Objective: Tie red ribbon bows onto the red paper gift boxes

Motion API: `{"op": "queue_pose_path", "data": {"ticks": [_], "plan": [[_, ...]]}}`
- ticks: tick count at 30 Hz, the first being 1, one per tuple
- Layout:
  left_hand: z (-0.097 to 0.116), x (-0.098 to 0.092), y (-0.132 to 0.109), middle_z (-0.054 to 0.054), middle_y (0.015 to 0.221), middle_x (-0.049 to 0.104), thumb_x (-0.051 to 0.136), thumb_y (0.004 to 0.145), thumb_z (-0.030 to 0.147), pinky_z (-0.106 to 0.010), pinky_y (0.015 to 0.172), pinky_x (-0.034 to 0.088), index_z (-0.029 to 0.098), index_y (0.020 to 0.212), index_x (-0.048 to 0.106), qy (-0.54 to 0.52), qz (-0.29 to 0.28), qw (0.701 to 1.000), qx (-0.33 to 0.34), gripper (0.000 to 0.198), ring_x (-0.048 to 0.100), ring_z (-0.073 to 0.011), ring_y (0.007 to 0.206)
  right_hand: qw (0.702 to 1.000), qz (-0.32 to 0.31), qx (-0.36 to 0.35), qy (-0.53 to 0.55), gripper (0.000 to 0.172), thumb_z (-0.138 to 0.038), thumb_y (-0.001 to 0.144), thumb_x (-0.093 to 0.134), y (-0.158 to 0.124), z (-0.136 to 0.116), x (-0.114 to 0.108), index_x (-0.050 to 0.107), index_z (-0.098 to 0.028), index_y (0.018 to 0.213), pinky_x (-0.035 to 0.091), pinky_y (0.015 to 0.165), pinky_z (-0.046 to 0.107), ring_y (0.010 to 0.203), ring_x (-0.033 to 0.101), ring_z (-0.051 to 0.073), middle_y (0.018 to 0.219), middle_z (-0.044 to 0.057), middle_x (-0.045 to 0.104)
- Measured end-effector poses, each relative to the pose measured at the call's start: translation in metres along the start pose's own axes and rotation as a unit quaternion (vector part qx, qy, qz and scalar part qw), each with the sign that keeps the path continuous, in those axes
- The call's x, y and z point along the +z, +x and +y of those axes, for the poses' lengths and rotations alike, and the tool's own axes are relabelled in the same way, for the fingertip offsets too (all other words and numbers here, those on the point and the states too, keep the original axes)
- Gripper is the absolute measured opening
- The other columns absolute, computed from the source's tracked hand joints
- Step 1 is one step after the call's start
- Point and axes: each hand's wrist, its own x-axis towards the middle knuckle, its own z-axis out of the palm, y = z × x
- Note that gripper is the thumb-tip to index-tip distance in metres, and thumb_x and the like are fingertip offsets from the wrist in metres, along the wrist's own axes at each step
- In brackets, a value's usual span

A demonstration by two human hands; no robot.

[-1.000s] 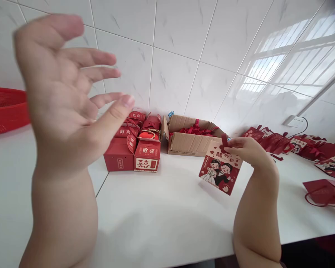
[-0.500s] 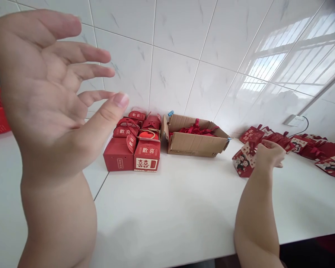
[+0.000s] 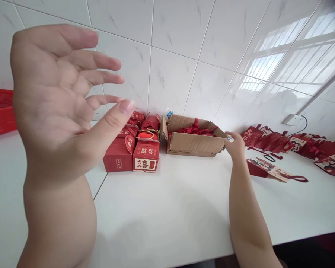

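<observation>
My left hand (image 3: pixel 64 85) is raised in front of the wall at the left. Its palm shows, its fingers are spread, and nothing is in it. My right hand (image 3: pixel 236 146) is at the right end of a cardboard box (image 3: pixel 195 146), with its fingers round the corner beside a blue clip (image 3: pixel 229 137). Red ribbons (image 3: pixel 197 128) fill the box. Right of my right forearm, a red and cream gift box (image 3: pixel 268 169) lies on its side, its ribbon loop (image 3: pixel 300 178) pointing right.
Several red gift boxes (image 3: pixel 145 154) stand left of the cardboard box. More red gift boxes (image 3: pixel 277 141) line the wall at the right, near dark scissors handles (image 3: pixel 269 158) and a white power socket (image 3: pixel 295 120). A red plastic basket (image 3: pixel 1 111) sits at the far left.
My right hand has let go of the red and cream gift box, which now lies on its side, and has moved left to the cardboard box. My left hand remains raised and open.
</observation>
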Motion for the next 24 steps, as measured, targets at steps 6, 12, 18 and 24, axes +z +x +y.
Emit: {"op": "queue_pose_path", "data": {"ticks": [6,12,18,24], "plan": [[0.009,0.0,0.003,0.015,0.114,0.053,0.06,0.084,0.025,-0.036,0.09,0.057,0.047,0.129,0.021,-0.129,0.037,0.974,-0.185,0.064,0.054,-0.012,0.11,0.972,-0.197,-0.05,-0.117,0.057,-0.021,0.072,0.053,-0.012,-0.024,0.011,0.054,-0.023,0.128,0.022,0.111,0.055,0.135,0.035,0.031,0.138,0.007,0.051],[0.003,0.007,0.002,0.002,0.117,0.055,0.067,0.079,0.025,-0.034,0.084,0.057,0.031,0.12,0.046,-0.151,0.039,0.976,-0.153,0.046,0.054,-0.0183,0.113,0.957,-0.283,0.001,-0.069,0.026,-0.032,0.068,0.06,-0.01,-0.026,-0.019,0.069,-0.02,0.089,0.051,0.073,0.034,0.075,0.066,0.023,0.079,0.005,0.07],[0.0,0.044,-0.006,-0.005,0.123,0.053,0.063,0.083,0.026,-0.036,0.087,0.053,0.027,0.122,0.047,-0.109,-0.118,0.976,-0.146,0.042,0.055,-0.0211,0.11,0.944,-0.325,0.029,-0.049,0.017,-0.029,0.065,0.063,-0.01,-0.021,-0.023,0.07,-0.019,0.077,0.047,0.053,0.025,0.062,0.062,0.017,0.07,0.002,0.066],[0.012,0.063,-0.013,-0.004,0.124,0.053,0.051,0.089,0.03,-0.035,0.079,0.054,0.027,0.115,0.053,-0.13,-0.343,0.921,-0.133,0.026,0.06,-0.0205,0.101,0.942,-0.32,-0.016,-0.104,0.038,-0.038,0.065,0.069,-0.012,-0.015,-0.018,0.073,-0.021,0.098,0.054,0.072,0.033,0.095,0.064,0.025,0.143,0.009,0.04]]}}
